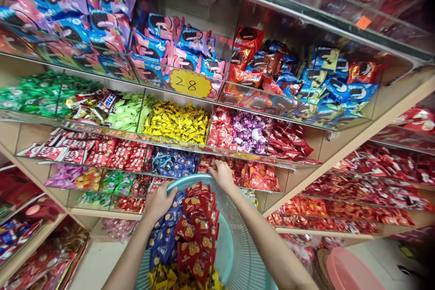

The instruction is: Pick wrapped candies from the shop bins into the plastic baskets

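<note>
A teal plastic basket (246, 231) is tilted toward the shelves, with red packets (195, 251), blue packets (163, 240) and yellow-wrapped sweets (166, 278) inside. My left hand (161, 201) is closed around its rim on the left. Past the far rim, my right hand (222, 174) is at a low shelf compartment of dark red packets (234, 166). Its fingers are bent, and whatever they hold, if anything, is hidden. Dark blue packets (175, 161) fill the compartment to the left of that hand.
Glass-fronted shelves hold yellow sweets (176, 122), purple sweets (249, 131), green sweets (37, 95) and larger blue-and-pink packs (113, 22). A yellow tag (190, 83) reads 28. More red sweets (370, 165) line the right-hand shelves. A pink tub (353, 269) stands at lower right.
</note>
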A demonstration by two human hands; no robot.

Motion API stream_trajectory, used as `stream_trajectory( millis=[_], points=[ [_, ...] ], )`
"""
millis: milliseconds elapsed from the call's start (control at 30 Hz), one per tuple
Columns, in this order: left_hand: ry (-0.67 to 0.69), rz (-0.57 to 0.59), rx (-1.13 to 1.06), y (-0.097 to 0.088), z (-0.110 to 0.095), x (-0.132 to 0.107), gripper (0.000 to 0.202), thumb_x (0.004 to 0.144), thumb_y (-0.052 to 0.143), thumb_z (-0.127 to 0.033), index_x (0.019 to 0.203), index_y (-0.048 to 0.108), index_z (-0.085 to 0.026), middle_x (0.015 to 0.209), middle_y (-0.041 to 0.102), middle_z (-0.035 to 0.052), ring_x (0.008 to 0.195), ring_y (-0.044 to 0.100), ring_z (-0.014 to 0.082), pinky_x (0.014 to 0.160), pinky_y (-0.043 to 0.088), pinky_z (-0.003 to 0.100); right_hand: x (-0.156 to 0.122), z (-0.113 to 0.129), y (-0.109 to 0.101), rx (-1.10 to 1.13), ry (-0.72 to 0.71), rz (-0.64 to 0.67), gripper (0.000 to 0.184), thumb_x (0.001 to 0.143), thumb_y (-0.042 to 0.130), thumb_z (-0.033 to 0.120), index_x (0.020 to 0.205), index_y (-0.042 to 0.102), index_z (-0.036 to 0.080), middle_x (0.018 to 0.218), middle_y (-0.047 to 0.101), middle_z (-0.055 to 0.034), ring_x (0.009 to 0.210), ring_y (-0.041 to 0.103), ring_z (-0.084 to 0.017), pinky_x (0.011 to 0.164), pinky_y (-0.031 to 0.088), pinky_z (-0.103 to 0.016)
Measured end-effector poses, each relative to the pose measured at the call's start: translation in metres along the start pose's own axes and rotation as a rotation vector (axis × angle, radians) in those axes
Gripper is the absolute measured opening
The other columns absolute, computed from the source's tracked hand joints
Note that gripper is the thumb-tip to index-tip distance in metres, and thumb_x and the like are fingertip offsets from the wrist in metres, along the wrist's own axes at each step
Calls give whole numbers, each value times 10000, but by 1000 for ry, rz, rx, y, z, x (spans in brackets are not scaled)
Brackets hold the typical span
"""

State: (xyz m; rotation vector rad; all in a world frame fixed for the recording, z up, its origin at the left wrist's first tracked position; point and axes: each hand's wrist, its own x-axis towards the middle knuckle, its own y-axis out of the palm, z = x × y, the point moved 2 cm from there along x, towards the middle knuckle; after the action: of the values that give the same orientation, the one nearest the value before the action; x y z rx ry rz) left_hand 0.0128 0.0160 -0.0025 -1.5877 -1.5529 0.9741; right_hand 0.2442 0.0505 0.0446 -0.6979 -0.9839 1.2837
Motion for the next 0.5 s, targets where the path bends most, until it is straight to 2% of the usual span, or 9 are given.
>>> stream_trajectory(
  millis=[133,200,300,400,500],
  points=[
    [1,-2,-4,-2,-1,-2,393,835,335,-487,1075,554,-266,955,692,43,815,637,234,627,393,280,41,-13,20,-4,139,99,146,709,626,315,734,630,171,775,660,-69,781,597,-191,667,391,-252],
    [-1,-6,-1,-3,-2,-3,386,837,332,-485,1060,557,-264,934,695,42,794,638,229,617,390,277,51,-19,33,32,169,160,131,642,674,287,621,626,167,656,648,-48,685,606,-177,606,391,-234],
    [2,-9,-2,-4,-2,-3,386,837,326,-490,1053,555,-267,905,698,37,766,638,222,598,381,273,58,-26,45,106,175,188,82,620,660,202,562,616,164,580,629,-18,627,602,-144,568,385,-202],
    [-3,-8,-8,-4,-2,-3,388,836,326,-491,1063,550,-271,907,696,35,756,639,223,583,374,272,57,-28,45,181,146,147,85,647,607,165,562,603,160,589,632,-13,627,597,-130,566,389,-189],
    [1,-11,-15,-3,-2,-3,388,834,327,-491,1060,546,-264,903,694,42,762,638,227,579,375,272,51,-26,35,263,81,94,113,713,549,200,615,588,162,569,615,-6,581,579,-119,559,399,-190]
  ],
)
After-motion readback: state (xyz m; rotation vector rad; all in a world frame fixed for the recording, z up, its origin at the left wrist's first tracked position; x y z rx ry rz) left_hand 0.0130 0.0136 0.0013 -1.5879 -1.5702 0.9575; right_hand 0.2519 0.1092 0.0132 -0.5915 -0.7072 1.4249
